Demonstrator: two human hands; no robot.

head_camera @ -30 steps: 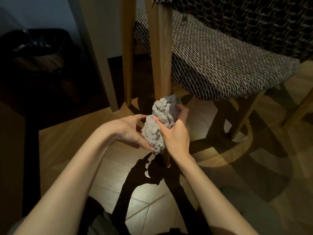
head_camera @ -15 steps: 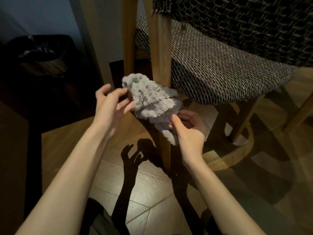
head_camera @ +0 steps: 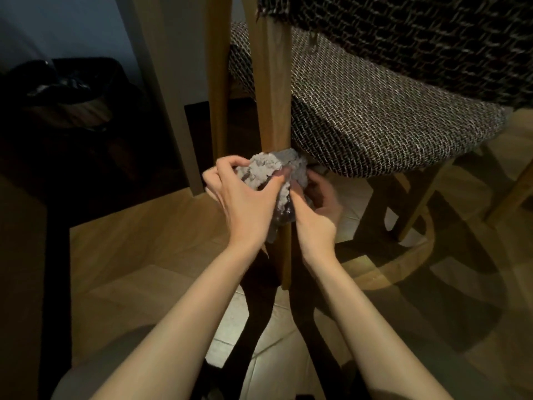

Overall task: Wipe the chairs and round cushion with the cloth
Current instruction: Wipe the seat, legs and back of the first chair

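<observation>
A grey fluffy cloth (head_camera: 268, 168) is bunched around the wooden chair leg (head_camera: 274, 90), just below the seat. My left hand (head_camera: 245, 197) grips the cloth from the left, fingers curled over its top. My right hand (head_camera: 317, 206) holds the cloth from the right side of the leg, its fingers partly hidden behind the fabric. The chair's woven grey-brown seat (head_camera: 375, 116) spreads to the right, with the darker woven backrest (head_camera: 418, 33) above it.
A second wooden leg (head_camera: 219, 82) stands just behind the gripped one. A pale door frame (head_camera: 161, 90) rises at the left, with a dark bin (head_camera: 66, 90) beyond it. Another chair's leg (head_camera: 516, 192) and a curved wooden base (head_camera: 403, 255) lie at the right on the tiled floor.
The cloth was spread open between both hands in front of the leg. Now both hands have closed it around the leg, just under the seat.
</observation>
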